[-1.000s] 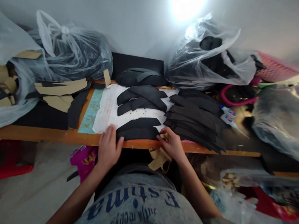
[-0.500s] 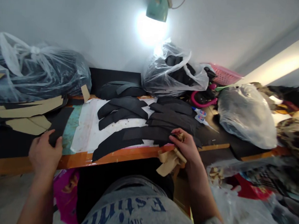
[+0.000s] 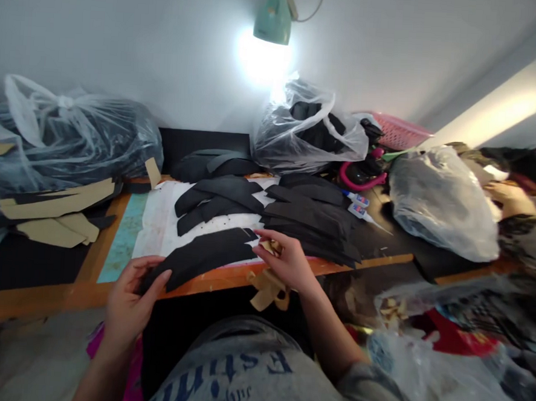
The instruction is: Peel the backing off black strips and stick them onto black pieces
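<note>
My left hand (image 3: 131,294) is closed on the left end of a curved black fabric-like piece (image 3: 210,252), thumb on top. This piece lies along the front edge of the table, over a white sheet (image 3: 158,218). My right hand (image 3: 287,259) grips crumpled tan paper strips (image 3: 269,290) that hang below its palm. Its fingertips are at the right end of the black piece; whether they pinch it I cannot tell. Behind lie overlapping black pieces (image 3: 220,197), and to the right is a larger stack of black pieces (image 3: 310,212).
Tan-backed pieces (image 3: 59,203) lie at the left. Clear plastic bags (image 3: 95,132) stand along the wall, one open bag (image 3: 308,133) holding black material. Small glue bottles (image 3: 359,206), pink-handled scissors (image 3: 362,179) and a pink basket (image 3: 402,131) are at the right. A lamp (image 3: 273,19) shines above.
My left hand has moved right from the tan-backed pieces, bringing a black piece onto the white sheet. My right hand has shifted left with the tan paper strips still in it.
</note>
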A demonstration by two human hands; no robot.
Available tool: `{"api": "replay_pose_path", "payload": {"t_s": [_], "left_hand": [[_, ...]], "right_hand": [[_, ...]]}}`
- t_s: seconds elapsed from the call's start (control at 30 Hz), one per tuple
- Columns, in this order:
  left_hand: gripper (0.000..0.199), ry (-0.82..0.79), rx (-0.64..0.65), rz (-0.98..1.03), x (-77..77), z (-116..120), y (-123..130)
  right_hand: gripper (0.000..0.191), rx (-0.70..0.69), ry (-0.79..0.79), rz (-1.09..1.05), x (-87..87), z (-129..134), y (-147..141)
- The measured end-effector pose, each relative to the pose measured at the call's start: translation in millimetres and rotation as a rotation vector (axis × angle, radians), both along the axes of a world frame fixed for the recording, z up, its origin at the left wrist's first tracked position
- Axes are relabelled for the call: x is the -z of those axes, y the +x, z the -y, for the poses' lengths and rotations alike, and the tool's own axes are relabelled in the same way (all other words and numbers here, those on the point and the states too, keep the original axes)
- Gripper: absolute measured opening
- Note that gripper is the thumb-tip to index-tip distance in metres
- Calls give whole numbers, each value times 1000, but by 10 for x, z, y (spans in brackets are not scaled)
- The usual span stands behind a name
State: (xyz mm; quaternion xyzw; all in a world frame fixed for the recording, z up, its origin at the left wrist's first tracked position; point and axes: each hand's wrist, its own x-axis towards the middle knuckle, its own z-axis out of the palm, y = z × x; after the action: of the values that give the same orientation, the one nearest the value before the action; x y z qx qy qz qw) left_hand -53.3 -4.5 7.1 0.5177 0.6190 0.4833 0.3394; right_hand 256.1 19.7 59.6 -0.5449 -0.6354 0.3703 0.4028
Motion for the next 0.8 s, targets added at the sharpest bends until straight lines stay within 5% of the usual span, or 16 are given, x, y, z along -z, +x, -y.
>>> {"api": "replay_pose_path", "payload": {"t_s": [0.2, 0.4, 0.53, 0.6, 0.7, 0.8], "left_hand": [[33, -10, 141, -124, 159, 24, -135], [34, 403, 113, -712, -16, -10, 216], [47, 555, 574, -455, -195, -2, 611], [39, 544, 634, -300, -220, 8, 724], [20, 496, 494, -165, -153, 37, 746], [6, 423, 202, 20, -12, 43, 610]], "right_hand": [[19, -130, -170, -106, 260, -140, 17], [30, -320, -390, -417, 243, -26, -101], [37, -373, -504, -587, 262, 67, -264], [42, -364, -552, -657, 292, 118, -341], [47, -298, -626, -790, 336, 183, -400], [43, -44, -617, -904, 363, 201, -314]]}}
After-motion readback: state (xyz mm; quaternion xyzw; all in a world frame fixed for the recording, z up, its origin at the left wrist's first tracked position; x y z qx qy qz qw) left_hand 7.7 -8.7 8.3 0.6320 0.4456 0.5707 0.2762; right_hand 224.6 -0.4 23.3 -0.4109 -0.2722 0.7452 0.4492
